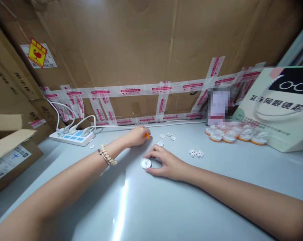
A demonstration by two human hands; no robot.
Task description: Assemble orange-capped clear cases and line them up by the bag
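My left hand (pixel 137 135) reaches far across the grey table (pixel 166 207), its fingers closed on a small orange piece (pixel 146 135). My right hand (pixel 165 162) rests on the table nearer to me, thumb and fingers curled round a small white round part (pixel 145 163) that lies on the surface. Several little white plastic pieces (pixel 168 136) lie scattered just beyond both hands, and two more white pieces (pixel 196 153) sit right of my right hand. A beaded bracelet (pixel 107 154) circles my left wrist.
A white power strip (pixel 72 136) with plugs and cables lies at the back left. A row of clear round parts with orange bases (pixel 235 134) stands at the back right, before a printed paper bag (pixel 279 107). Taped cardboard (pixel 141 50) walls the back; a cardboard box (pixel 8 157) sits left.
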